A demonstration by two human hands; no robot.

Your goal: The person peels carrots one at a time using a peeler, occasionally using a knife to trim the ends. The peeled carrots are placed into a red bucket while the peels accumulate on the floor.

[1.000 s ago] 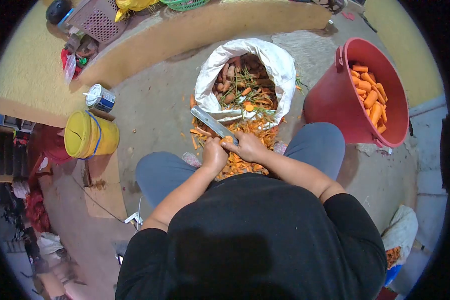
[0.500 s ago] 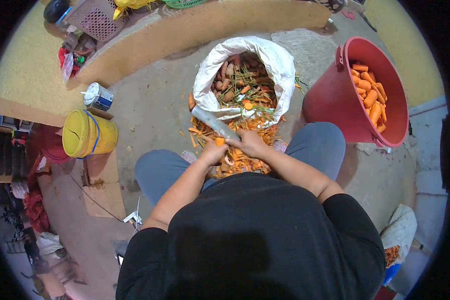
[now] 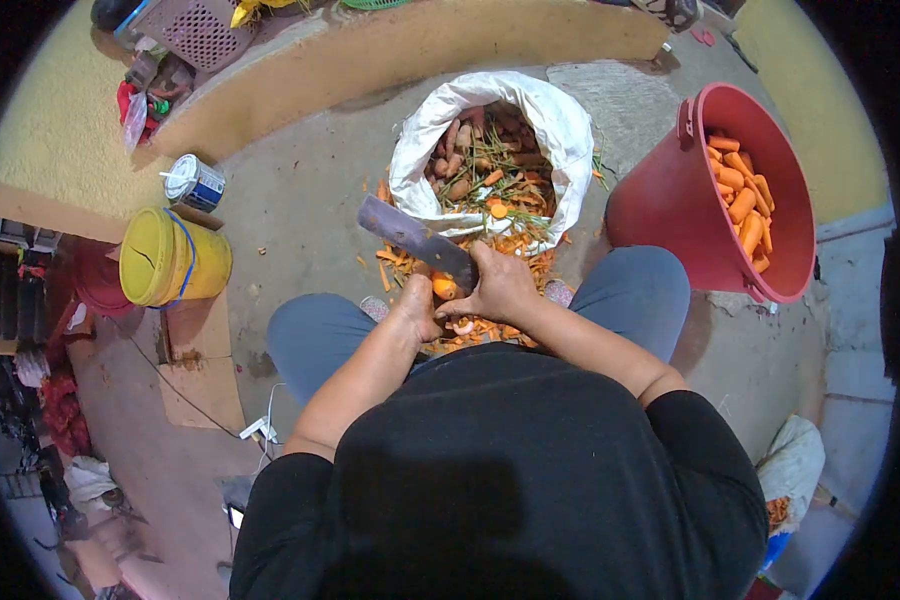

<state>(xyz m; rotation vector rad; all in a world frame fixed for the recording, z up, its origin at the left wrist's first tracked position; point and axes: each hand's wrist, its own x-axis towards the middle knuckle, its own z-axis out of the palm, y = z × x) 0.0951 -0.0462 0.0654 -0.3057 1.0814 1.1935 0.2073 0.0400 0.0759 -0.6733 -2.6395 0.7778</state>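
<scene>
My right hand (image 3: 503, 287) is closed round the grip end of a large broad-bladed knife (image 3: 410, 234), whose blade points up and left. Its handle is hidden in my fingers. A carrot (image 3: 444, 288) with an orange end showing is in my closed left hand (image 3: 417, 308), right beside the blade. Orange peelings (image 3: 480, 333) lie on the floor below and around my hands. Just beyond stands a white sack (image 3: 420, 190) with its rim rolled down, holding unpeeled carrots (image 3: 458, 165) and green stems.
To the right a big red bucket (image 3: 660, 200) leans toward me with peeled carrots (image 3: 742, 205) inside. A yellow bucket (image 3: 175, 260) and a paint can (image 3: 195, 185) stand at left. A low wall (image 3: 420, 55) curves behind the sack. A cable with a white plug (image 3: 260, 430) lies near my left side.
The knife blade has turned, now showing a darker face, and its tip has shifted up and left. My right hand has risen slightly, and more of the carrot's end shows.
</scene>
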